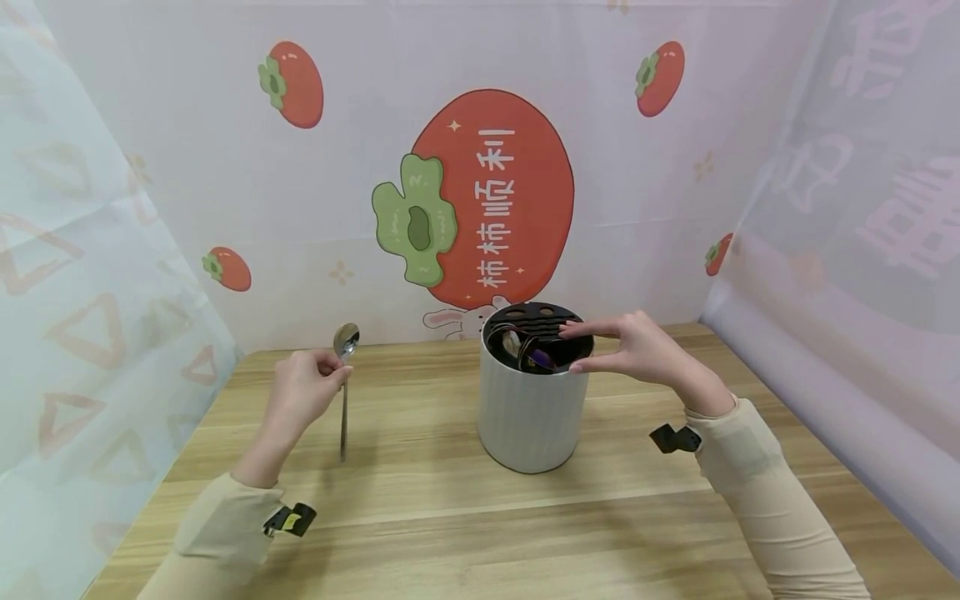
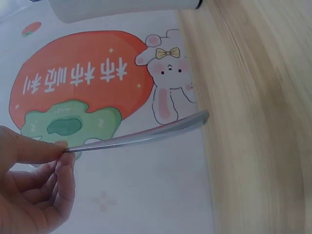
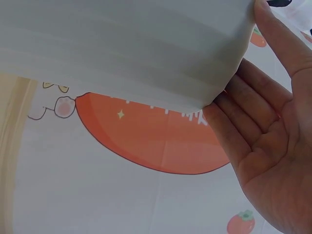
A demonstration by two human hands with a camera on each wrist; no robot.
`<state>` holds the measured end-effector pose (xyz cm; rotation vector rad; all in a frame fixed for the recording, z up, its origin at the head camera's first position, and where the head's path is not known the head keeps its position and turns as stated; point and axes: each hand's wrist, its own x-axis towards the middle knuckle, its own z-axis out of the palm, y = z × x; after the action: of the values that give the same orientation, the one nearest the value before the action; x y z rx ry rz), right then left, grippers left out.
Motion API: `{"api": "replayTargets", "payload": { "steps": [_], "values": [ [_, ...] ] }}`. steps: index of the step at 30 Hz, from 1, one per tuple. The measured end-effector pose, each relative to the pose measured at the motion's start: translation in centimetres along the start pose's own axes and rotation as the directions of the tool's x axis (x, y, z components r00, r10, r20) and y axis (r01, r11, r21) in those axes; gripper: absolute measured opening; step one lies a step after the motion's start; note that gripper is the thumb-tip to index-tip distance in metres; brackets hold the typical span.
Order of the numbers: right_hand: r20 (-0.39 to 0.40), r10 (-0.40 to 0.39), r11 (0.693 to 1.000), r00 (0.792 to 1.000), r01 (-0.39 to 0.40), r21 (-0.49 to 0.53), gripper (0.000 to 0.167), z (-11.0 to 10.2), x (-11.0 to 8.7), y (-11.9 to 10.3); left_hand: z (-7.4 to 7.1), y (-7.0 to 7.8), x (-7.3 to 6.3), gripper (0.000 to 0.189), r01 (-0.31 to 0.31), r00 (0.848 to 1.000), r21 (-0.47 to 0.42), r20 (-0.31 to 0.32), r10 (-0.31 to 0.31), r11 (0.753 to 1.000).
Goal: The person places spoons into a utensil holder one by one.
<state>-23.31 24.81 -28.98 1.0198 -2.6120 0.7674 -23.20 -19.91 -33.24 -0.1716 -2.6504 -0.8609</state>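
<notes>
My left hand [image 1: 300, 385] pinches a metal spoon [image 1: 345, 417] between thumb and fingers, just under its bowl. The bowl is at the top and the long handle hangs down over the left of the table. In the left wrist view the spoon [image 2: 131, 140] stretches rightward from the fingertips. A pale grey ribbed utensil holder [image 1: 531, 421] stands upright right of the middle. My right hand [image 1: 643, 352] is at its right rim, thumb and fingers spread and fairly straight. In the right wrist view the fingertips lie right at the rim of the holder [image 3: 126, 53].
A black slotted insert [image 1: 536, 313] with round holes tops the holder. Inside its large opening sit a purple item [image 1: 542, 358] and a whitish one [image 1: 511, 342]. A persimmon-printed sheet [image 1: 637, 192] rises behind the wooden table [image 1: 420, 517], and fabric hangs along both sides.
</notes>
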Motion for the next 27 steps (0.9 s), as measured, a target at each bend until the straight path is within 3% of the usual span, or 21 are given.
{"api": "replayTargets", "payload": {
  "steps": [15,27],
  "values": [
    [-0.003,0.009,1.0,1.0,-0.009,0.004,0.046,0.0,0.0,0.0,0.9,3.0,0.3,0.015,-0.022,1.0,-0.067,-0.006,0.021,0.998],
    [0.001,0.014,1.0,1.0,-0.014,0.002,0.046,0.0,-0.1,0.0,1.5,5.3,0.7,0.013,-0.111,0.994,-0.191,-0.045,0.104,0.975]
  ]
}}
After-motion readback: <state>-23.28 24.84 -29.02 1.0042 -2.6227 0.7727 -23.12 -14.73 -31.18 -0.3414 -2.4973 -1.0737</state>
